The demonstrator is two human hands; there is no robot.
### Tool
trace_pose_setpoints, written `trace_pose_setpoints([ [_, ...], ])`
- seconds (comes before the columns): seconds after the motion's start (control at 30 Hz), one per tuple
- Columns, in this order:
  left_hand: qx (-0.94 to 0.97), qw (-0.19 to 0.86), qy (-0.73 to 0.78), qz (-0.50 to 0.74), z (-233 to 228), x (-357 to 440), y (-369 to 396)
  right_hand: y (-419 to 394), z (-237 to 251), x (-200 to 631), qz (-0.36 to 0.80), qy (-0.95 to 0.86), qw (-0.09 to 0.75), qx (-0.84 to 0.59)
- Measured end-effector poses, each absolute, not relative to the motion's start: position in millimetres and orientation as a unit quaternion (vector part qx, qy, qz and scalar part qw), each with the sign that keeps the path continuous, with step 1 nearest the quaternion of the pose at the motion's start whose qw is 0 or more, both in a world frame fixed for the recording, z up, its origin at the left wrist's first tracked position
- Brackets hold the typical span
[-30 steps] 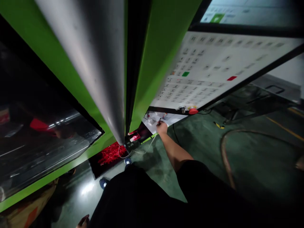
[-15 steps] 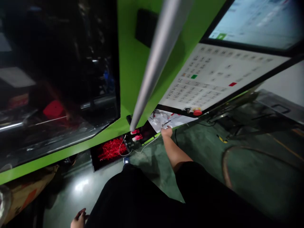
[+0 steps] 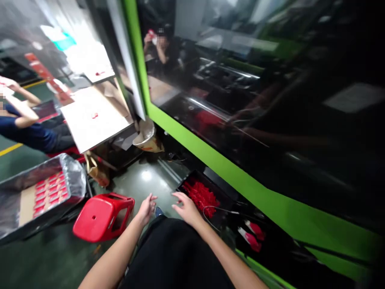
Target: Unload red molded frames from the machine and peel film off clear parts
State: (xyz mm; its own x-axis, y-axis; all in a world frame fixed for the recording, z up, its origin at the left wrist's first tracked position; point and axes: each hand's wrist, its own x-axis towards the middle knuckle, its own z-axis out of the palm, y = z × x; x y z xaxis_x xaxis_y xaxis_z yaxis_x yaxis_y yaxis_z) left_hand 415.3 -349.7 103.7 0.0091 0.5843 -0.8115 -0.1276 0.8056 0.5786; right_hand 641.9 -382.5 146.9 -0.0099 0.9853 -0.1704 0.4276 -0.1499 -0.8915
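Right hand [image 3: 185,207] has left the papers under the control panel; it now hovers beside the black tray [image 3: 192,179] of red parts [image 3: 201,195], fingers spread, empty. Left hand [image 3: 146,208] hangs just left of that tray, fingers loosely spread; red stool [image 3: 100,216] farther left.

Dark green floor [image 3: 144,176], glossy w/ a light glare near the machine base. On it: red stool [image 3: 102,216] at left, just beside a foil-lined box [image 3: 42,192] holding red parts. Black tray [image 3: 204,192] of red pieces sits on the floor against the green frame — a thin cable [image 3: 216,208] loops by it. White table [image 3: 93,116] stands behind.
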Motion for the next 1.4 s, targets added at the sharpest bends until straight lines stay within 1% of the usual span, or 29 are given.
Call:
trace_pose_setpoints([
  [0.07,0.118,0.729,0.584,0.336,113.4,411.4,-335.3,-358.3,163.4,586.9,0.438,-0.667,0.282,-0.533],
  [0.13,0.069,0.749,0.527,0.395,123.9,405.0,-322.7,-341.9,174.5,550.1,0.428,-0.727,0.24,-0.48],
  [0.23,0.0,0.746,0.488,0.454,132.0,389.3,-311.5,-323.3,178.7,519.7,0.405,-0.774,0.187,-0.45],
  [0.33,-0.073,0.722,0.489,0.484,125.3,371.8,-305.7,-303.5,173.3,497.7,0.399,-0.8,0.147,-0.424],
  [0.43,-0.153,0.671,0.515,0.51,107.4,352.1,-291.9,-277.5,165.8,468.7,0.417,-0.817,0.125,-0.377],
  [0.53,-0.227,0.599,0.547,0.539,87.7,325.3,-263.1,-240.2,158.5,433.8,0.453,-0.824,0.1,-0.325],
  [0.73,-0.319,0.454,0.551,0.623,64.8,272.9,-171.0,-132.7,140.8,378.2,0.562,-0.784,0.045,-0.259],
  [0.9,-0.346,0.399,0.515,0.675,51.7,238.5,-92.5,-50.8,119.9,351.8,0.623,-0.735,0.044,-0.262],
  [1.0,-0.351,0.4,0.476,0.7,52.2,228.2,-64.7,-14.7,107.9,343.6,0.63,-0.729,0.049,-0.263],
  [1.1,-0.357,0.427,0.438,0.706,52.8,227.7,-54.8,14.6,90.5,338.1,0.625,-0.736,0.036,-0.256],
  [1.23,-0.376,0.483,0.429,0.665,37.0,237.3,-56.5,34.3,60.5,333.9,0.627,-0.742,-0.036,-0.236],
  [1.4,-0.373,0.561,0.469,0.571,-3.4,236.3,-64.5,28.8,21.6,332.4,0.637,-0.72,-0.138,-0.238],
])
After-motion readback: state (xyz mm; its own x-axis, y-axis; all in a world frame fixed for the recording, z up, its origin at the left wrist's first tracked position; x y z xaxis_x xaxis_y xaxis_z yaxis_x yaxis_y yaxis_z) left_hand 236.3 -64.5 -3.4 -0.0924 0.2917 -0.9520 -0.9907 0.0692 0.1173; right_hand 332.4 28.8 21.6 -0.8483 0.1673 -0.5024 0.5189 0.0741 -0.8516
